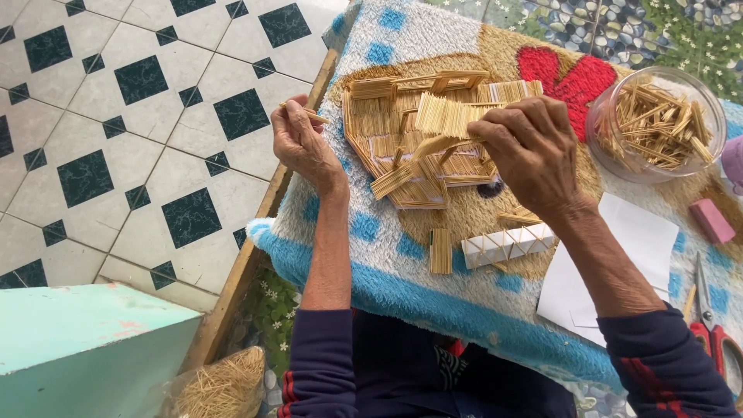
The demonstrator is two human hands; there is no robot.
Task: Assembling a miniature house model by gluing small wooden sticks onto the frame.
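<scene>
1. While the left hand [300, 143] hovered over the tabletop's left edge, its fingers pinched a short wooden stick [313, 114].
2. Right hand [530, 151] rested on the stick-built model [410, 143], fingers closed on a curved strip of sticks [437, 145] at the model's middle.
3. That model lay on a blue and tan towel [402, 286] covering the tabletop.
4. Right of it stood a clear bowl of sticks [656, 124]; nearer lay a small stick panel [440, 250], white paper [635, 240] and red-handled scissors [708, 325].
</scene>
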